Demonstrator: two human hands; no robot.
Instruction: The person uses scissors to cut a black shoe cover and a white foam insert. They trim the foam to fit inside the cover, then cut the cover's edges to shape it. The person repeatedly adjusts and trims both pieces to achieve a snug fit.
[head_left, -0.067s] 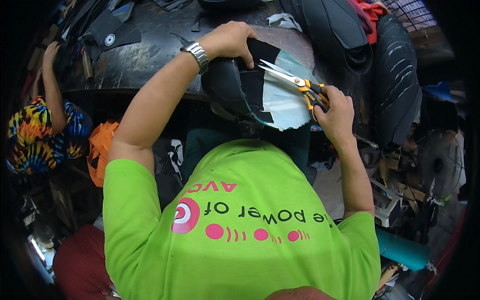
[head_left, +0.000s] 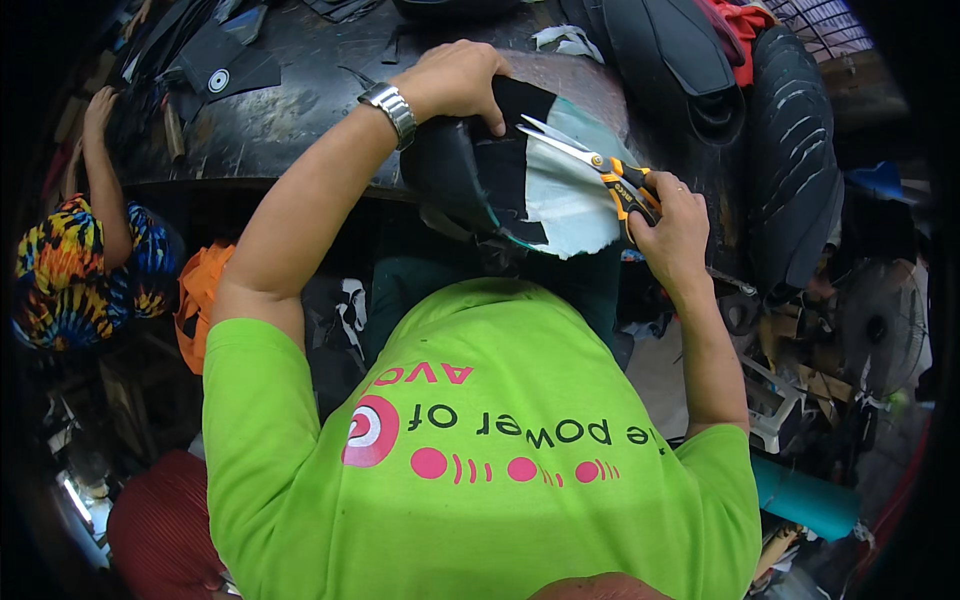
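Person in a lime-green shirt (head_left: 480, 470) stands at a dark, scuffed bench (head_left: 290, 110), bent over a piece of black sheet material (head_left: 470, 175) that hangs over the bench's near edge. Left hand (head_left: 455, 80), steel watch (head_left: 390, 108) on its wrist, lies on top of the black piece at its far side, fingers curled down and pressing it against the bench; thumb side hidden, so how far the grip wraps around I cannot tell. A pale grey-green backing layer (head_left: 570, 200) shows on the side of the black piece away from the left hand, its lower edge ragged. Right hand (head_left: 670, 230) sits just beyond that pale layer, at the bench edge, fingers closed through the orange-and-black handles of a pair of scissors (head_left: 590, 165). Scissor blades stand parted, tips pointing toward the left hand and lying over the pale layer, near the index finger of the left hand but not touching it. Beyond the black piece, at the back of the bench, black ribbed moulded pieces (head_left: 790, 150) are stacked, with a red cloth (head_left: 745, 25) among them. Far along the bench from the black piece, another person in a tie-dye top (head_left: 70, 270) reaches one hand (head_left: 100, 105) up to the bench edge.
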